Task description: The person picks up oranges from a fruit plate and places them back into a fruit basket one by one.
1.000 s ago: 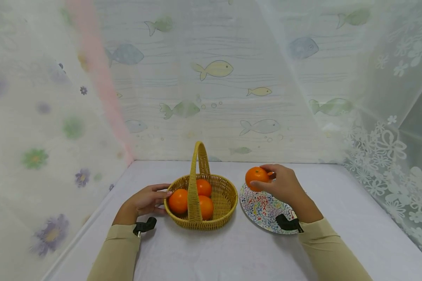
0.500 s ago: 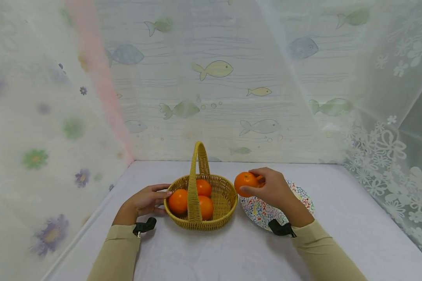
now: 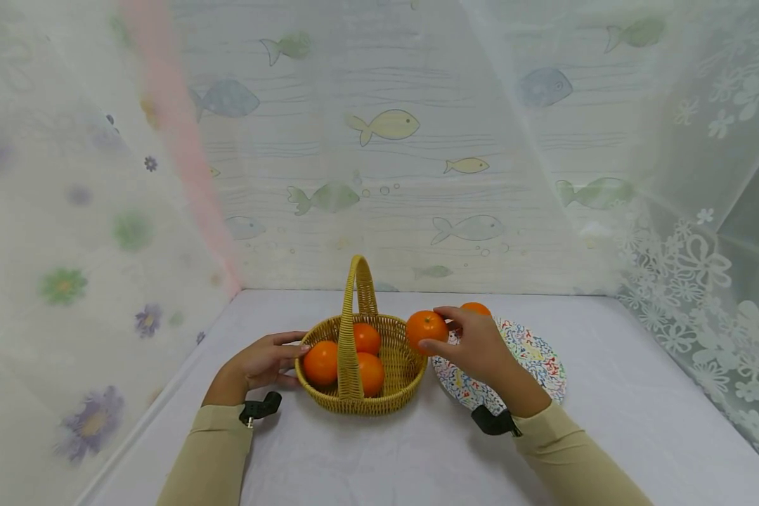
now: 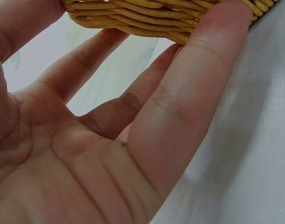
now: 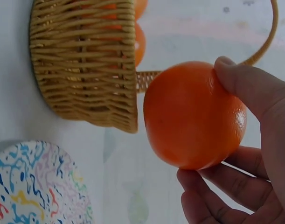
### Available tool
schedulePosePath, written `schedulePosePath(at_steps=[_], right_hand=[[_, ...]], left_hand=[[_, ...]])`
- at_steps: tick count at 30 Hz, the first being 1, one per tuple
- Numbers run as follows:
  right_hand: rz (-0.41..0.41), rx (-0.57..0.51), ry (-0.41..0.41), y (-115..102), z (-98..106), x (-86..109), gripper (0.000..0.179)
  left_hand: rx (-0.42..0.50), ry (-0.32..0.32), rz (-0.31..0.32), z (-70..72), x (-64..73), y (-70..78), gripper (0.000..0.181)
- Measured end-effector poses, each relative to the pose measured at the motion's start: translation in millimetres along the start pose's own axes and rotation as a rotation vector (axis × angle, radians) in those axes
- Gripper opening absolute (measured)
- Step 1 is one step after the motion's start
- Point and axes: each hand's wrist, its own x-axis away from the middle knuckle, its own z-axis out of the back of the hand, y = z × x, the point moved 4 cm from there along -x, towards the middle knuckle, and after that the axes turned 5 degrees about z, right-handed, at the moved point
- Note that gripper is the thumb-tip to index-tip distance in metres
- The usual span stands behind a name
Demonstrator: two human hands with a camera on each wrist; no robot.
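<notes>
A woven yellow basket [image 3: 402, 388] with an upright handle stands on the white table and holds three oranges [image 3: 320, 362]. My left hand [image 3: 267, 360] rests with straight fingers against the basket's left wall [image 4: 147, 16]. My right hand [image 3: 468, 344] grips an orange [image 3: 426, 330] [image 5: 193, 114] just above the basket's right rim [image 5: 86, 60]. Behind that hand another orange [image 3: 476, 308] lies on the far edge of a colourful speckled plate [image 3: 537, 358] [image 5: 35, 186].
Sheer curtains with fish and flower prints close in the table at the back, left and right. The white tabletop [image 3: 379, 457] spreads in front of the basket and plate.
My right hand has carried the orange leftward from above the plate to the basket's right rim, uncovering another orange on the plate. The left hand has stayed put.
</notes>
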Motion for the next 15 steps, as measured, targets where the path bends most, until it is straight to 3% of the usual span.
schedulePosePath(at_steps=[15], right_hand=[[0.089,0.022,-0.002,-15.9,-18.3,2.3,0.063]], left_hand=[[-0.001,0.000,-0.004,1.7,-2.8,-0.8,0.061]])
